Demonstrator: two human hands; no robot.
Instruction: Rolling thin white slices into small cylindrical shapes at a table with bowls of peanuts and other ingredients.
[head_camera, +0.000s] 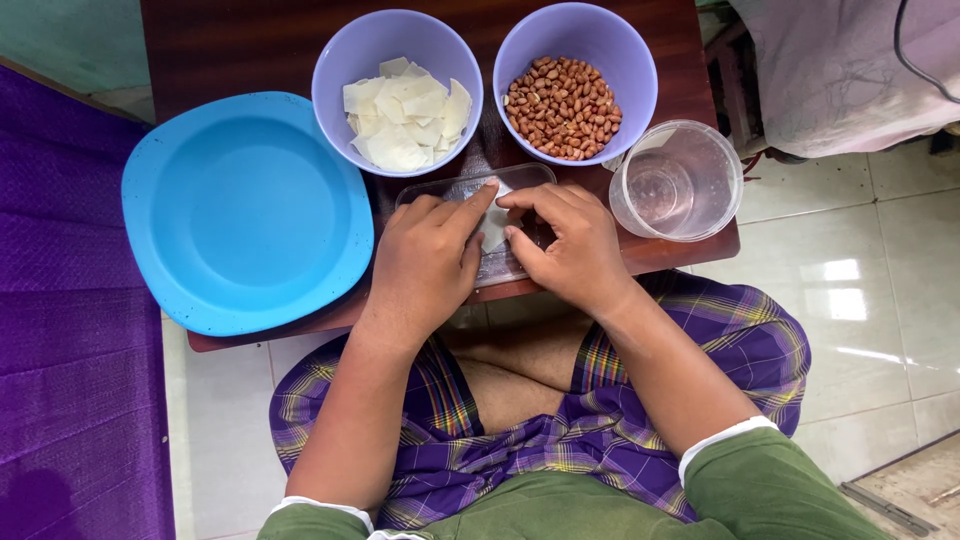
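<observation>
My left hand (428, 262) and my right hand (567, 243) rest together on a clear plastic tray (458, 186) at the front of a dark wooden table (250, 45). Between the fingertips of both hands lies a thin white wrapper sheet (494, 225), pinched and pressed flat on the tray. Just beyond the hands stands a lilac bowl (345, 60) of square white wrappers. To its right a second lilac bowl (625, 55) holds peanuts.
A large blue plate (240, 215) overhangs the table's left front edge. A clear plastic cup (678, 180) with a little water stands at the right front corner. A purple mat lies on the left, white floor tiles on the right.
</observation>
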